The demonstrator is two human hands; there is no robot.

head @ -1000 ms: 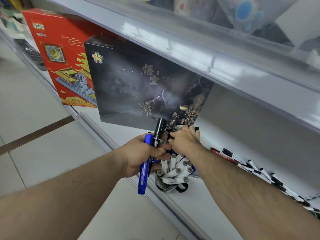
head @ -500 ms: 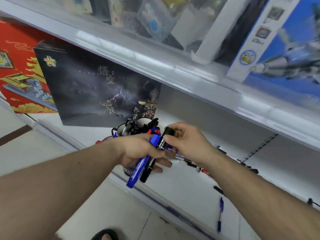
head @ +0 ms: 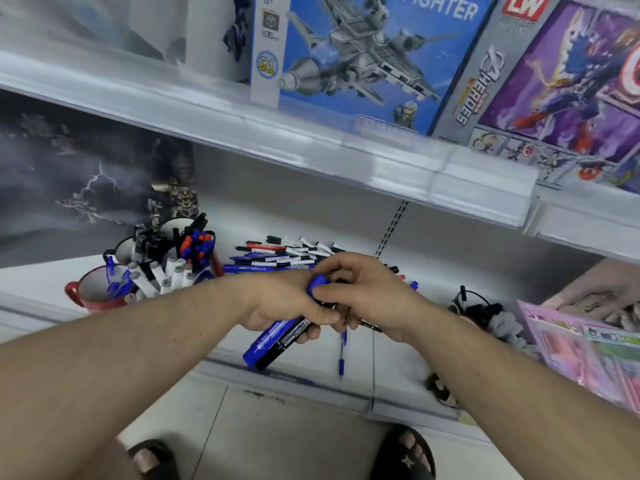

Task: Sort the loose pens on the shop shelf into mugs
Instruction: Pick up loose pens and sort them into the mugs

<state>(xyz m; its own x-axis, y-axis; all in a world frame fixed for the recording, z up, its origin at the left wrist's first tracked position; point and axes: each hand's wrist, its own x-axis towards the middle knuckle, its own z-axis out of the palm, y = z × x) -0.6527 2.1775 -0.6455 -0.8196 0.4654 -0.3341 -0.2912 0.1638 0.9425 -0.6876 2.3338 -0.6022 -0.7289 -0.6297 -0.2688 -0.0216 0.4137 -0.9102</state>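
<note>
Blue and black markers are gripped together in the left hand (head: 287, 306): the blue marker (head: 266, 342) and the black marker (head: 287, 344) lie side by side, their lower ends slanting down towards the shelf edge. The blue marker's cap is pinched by the thumb and fingers of the right hand (head: 363, 292), which is closed against the left. Behind the hands, a pile of loose pens (head: 284, 254) is spread flat on the white shelf (head: 415, 341), and one blue pen (head: 343, 351) lies apart near the front edge. To the left, a red mug (head: 86, 296) holding white-barrelled pens is seen, with further mugs (head: 173, 237) of pens just behind it. Boxed toy sets (head: 363, 64) are stood on the upper shelf.
</note>
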